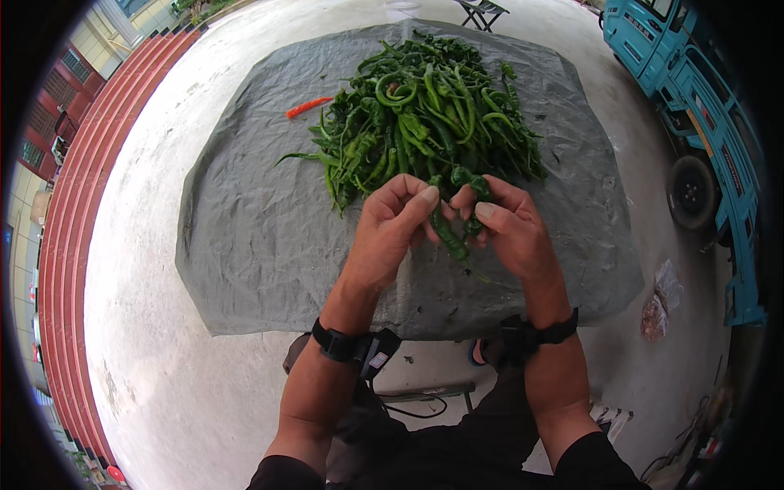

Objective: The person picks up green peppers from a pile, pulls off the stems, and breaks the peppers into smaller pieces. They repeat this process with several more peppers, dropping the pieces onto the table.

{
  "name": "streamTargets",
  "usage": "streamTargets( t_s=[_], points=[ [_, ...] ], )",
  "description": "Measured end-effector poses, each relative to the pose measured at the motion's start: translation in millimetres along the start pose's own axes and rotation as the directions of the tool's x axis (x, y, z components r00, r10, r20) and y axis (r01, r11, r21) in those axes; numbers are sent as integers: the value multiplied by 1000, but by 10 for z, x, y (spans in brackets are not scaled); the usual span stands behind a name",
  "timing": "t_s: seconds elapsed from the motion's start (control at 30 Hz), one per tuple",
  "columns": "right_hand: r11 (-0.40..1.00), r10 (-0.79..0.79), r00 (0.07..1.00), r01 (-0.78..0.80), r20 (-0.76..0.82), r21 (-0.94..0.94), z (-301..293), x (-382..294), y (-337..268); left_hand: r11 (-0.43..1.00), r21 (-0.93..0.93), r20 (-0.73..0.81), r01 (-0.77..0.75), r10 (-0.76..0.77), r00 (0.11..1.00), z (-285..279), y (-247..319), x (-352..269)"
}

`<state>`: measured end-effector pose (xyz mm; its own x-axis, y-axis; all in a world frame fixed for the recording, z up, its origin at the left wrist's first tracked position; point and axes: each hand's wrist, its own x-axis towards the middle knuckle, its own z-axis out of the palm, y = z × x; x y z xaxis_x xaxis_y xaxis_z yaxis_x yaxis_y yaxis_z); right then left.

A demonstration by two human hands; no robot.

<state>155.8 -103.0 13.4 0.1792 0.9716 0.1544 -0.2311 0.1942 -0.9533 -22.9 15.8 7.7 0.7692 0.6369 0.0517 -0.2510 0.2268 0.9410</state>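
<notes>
My left hand [407, 211] pinches a dark green chili pepper [449, 236] near its upper end between thumb and fingers. The pepper hangs down with its thin tip toward me. Close beside it, my right hand [505, 217] grips another wrinkled green pepper [479, 187], whose lower part shows between the fingers. Both hands are held just in front of a large heap of green chili peppers [422, 122]. The heap lies on a grey woven plastic sheet [257, 245]. A single red chili pepper [309, 107] rests on the sheet left of the heap.
Red steps [79, 233] run along the left. A blue truck [704, 98] stands at the right, with a clear plastic bag [658, 306] on the concrete near it. Beyond the sheet are a folding stool [482, 12] and a white bucket [403, 8].
</notes>
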Motion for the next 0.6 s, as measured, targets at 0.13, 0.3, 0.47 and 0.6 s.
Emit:
streamTargets(
  t_s=[0.13,0.3,0.47,0.6],
  points=[
    [991,32,999,-34,-22,-131,13,5,2,1000,25,0,1,-1,1000,9,-16,0],
    [1000,2,999,-1,-48,23,-18,-34,20,1000,22,-19,6,-6,1000,46,-45,4],
    [984,-51,999,51,-9,170,-56,-37,51,999,2,-58,-36,36,998,132,-82,-12],
    [979,-43,999,46,-23,201,-76,-34,49,985,85,-46,-150,154,987,138,3,-27]
  ],
)
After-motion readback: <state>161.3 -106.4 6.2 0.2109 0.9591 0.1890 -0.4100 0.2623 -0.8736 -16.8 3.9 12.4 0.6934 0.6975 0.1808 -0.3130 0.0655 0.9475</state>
